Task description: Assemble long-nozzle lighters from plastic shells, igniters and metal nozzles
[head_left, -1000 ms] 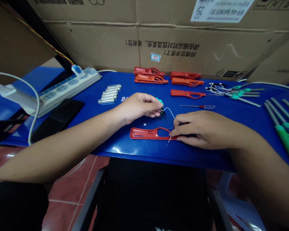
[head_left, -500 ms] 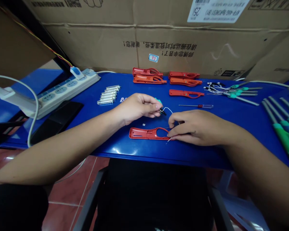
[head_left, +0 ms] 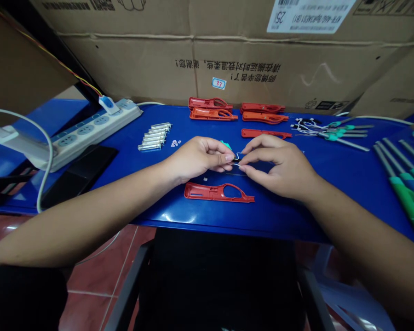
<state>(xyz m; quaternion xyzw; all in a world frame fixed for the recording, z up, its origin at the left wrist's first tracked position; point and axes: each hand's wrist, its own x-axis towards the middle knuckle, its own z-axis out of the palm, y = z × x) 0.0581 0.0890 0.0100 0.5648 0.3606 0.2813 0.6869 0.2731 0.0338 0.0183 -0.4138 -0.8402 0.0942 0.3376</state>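
Note:
My left hand (head_left: 207,158) is closed in a pinch on a small part with a green end (head_left: 225,145) and a black section, mostly hidden by the fingers. A thin white wire (head_left: 237,155) bends out of it. Close to its fingertips, my right hand (head_left: 279,166) pinches the wire's loose length between thumb and fingers. Below both hands a red plastic lighter shell half (head_left: 200,191), with an oval opening, lies hollow side up on the blue table. A tiny white piece (head_left: 205,179) rests just above the shell.
At the back lie several red and orange shell halves (head_left: 212,114). Green-ended metal tubes with wires (head_left: 334,131) are behind right; clear cylinders (head_left: 155,136), a power strip (head_left: 93,128) and a black phone-like slab (head_left: 79,174) sit left. A cardboard box (head_left: 141,69) stands behind.
My right hand has moved up and away from the shell's right end to my left fingertips, bringing the wire's loose end along. My left hand has barely moved.

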